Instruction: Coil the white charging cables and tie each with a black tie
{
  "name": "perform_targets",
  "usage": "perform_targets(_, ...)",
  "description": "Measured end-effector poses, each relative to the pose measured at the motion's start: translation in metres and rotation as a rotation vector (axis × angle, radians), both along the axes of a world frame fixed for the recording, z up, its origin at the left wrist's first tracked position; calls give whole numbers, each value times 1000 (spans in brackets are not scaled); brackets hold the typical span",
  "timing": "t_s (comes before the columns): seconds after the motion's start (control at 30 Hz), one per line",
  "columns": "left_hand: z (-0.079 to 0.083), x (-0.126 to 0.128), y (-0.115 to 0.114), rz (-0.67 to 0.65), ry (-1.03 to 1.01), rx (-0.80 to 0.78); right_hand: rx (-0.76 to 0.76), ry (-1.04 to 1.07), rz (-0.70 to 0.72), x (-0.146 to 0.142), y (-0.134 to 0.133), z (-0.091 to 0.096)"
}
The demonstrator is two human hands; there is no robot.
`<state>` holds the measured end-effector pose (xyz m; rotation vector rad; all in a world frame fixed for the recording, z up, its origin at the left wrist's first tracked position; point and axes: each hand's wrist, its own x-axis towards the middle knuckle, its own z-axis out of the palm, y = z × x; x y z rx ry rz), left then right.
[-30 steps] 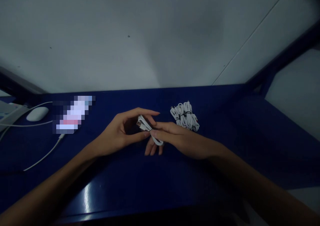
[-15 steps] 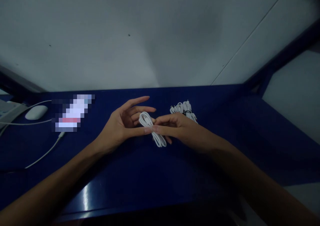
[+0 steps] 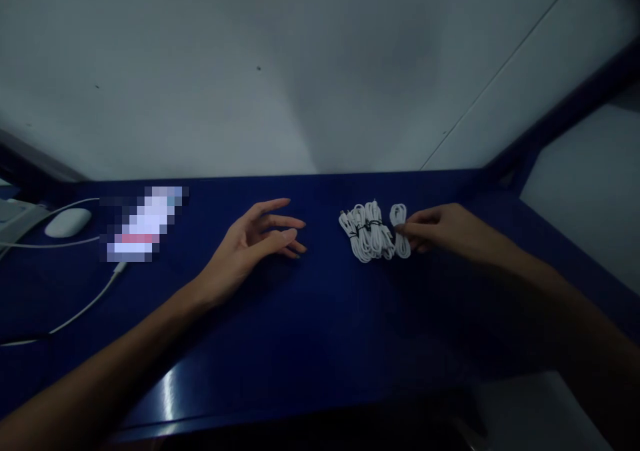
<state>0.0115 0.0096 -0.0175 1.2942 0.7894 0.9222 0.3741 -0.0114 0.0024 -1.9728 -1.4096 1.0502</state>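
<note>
My right hand pinches a coiled white cable around its middle, at the right side of a row of bundles. Several other coiled white cables lie side by side on the blue table, with dark ties around their middles. To the left of them, my left hand hovers over the table with fingers spread and nothing in it.
On the left, a phone with a blurred screen has a white cord plugged into it. A rounded white case sits beside it. Behind the table rises a grey-white panel.
The coiled cable has left my left hand. My right hand has carried it rightward, to the right side of the other bundles. My left hand now holds nothing.
</note>
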Motion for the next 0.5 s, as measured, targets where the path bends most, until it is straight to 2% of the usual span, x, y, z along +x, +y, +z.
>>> perform_targets(0.07, 0, 0, 0, 14, 38, 15, -60, -78, 23, 3, 7, -11)
perform_targets(0.13, 0, -1, -1, 22, 67, 24, -55, -88, 18, 2, 13, -15)
perform_targets(0.5, 5, 0, -5, 32, 118, 22, -73, -19, 165, 5, 21, -9)
